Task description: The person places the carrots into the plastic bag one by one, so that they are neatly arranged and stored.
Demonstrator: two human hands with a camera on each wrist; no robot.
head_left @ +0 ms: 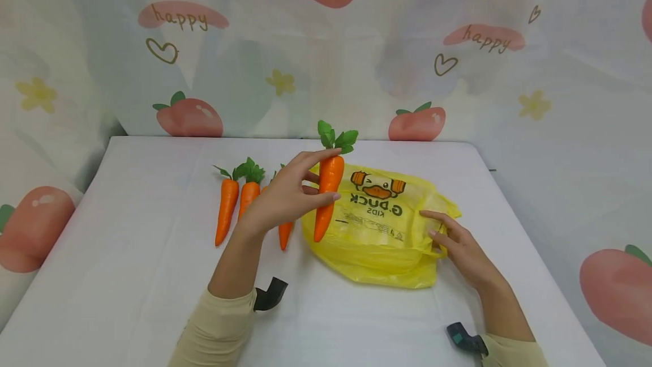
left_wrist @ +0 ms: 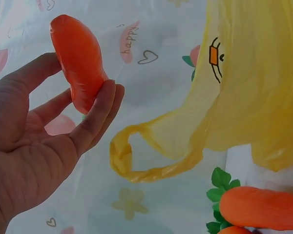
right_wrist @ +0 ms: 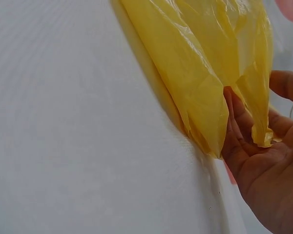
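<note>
Carrots (head_left: 236,200), three of them lying side by side on the white table (head_left: 127,276) to the left of the yellow bag (head_left: 377,225); orange bodies, green leaf tops pointing toward the far edge; the rightmost is largely hidden behind the left hand (head_left: 285,197). Backdrop: pale curtain (head_left: 102,72) printed with peaches, hearts, flowers and the word "happy", hanging behind and beside the table. Yellow bag: thin plastic, crumpled, lying flat near the table's middle, printed with a duck face and the words "G.DUCK KIDS", which read upside down from the head view; a twisted loop handle (left_wrist: 136,161) shows in the left wrist view. Held carrot (head_left: 328,191): orange, smooth, tapering to a point, green leaves at the top; raised roughly upright above the bag's left edge, pinched between the left hand's thumb and fingertips, the other fingers loosely spread. Right hand (head_left: 458,245): at the bag's right end, fingers only slightly bent, touching the plastic at its handle edge. Cream sleeves (head_left: 219,327) cover both forearms.
</note>
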